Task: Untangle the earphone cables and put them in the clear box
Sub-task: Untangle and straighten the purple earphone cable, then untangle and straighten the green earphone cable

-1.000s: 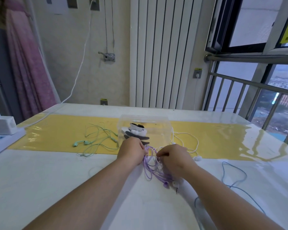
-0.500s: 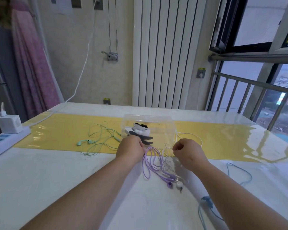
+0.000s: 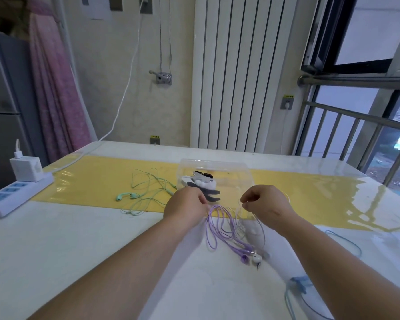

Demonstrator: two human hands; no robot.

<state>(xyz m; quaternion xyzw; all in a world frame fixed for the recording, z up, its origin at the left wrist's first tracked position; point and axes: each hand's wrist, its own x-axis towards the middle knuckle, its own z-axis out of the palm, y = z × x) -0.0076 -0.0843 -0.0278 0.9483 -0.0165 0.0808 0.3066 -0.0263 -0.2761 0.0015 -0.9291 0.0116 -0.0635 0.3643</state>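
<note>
Head-height view down onto a white bench (image 3: 56,239), with a glossy yellow mat (image 3: 90,181) laid across its far half. Two bare forearms in from the near edge, hands close together at the middle of the bench, at the near edge of the mat.

On one side, the left hand (image 3: 186,207): fingers curled, pinching the top of the purple earphone cable (image 3: 214,229). Below that pinch, long loops trailing back toward the viewer over the bench, ending in purple earbuds (image 3: 244,259) lying flat.

Just beside it and not touching, the right hand (image 3: 263,204): fingers curled, pinching thin strands of the white earphone cable (image 3: 240,224). Under the fingertips, pale strands draped down and mixed in with the purple loops. At the near end of the tangle, a white earbud (image 3: 256,258) right against the purple ones.

Directly behind both hands, standing on the mat, the clear box (image 3: 226,172), with black and white pieces inside, too small to name.

Left of the box, on the mat, mint-green earphones (image 3: 148,188) in a loose tangle, buds pointing left, apart from the hands.

To the right and nearer, a blue cable (image 3: 346,237) curving over the bench beside the right forearm.

At the far left edge, a white power strip (image 3: 16,195) with a white charger (image 3: 27,168) plugged in. Behind the bench, a white ribbed radiator (image 3: 236,72), a pink curtain (image 3: 56,88) at left and a railed window (image 3: 356,125) at right.
</note>
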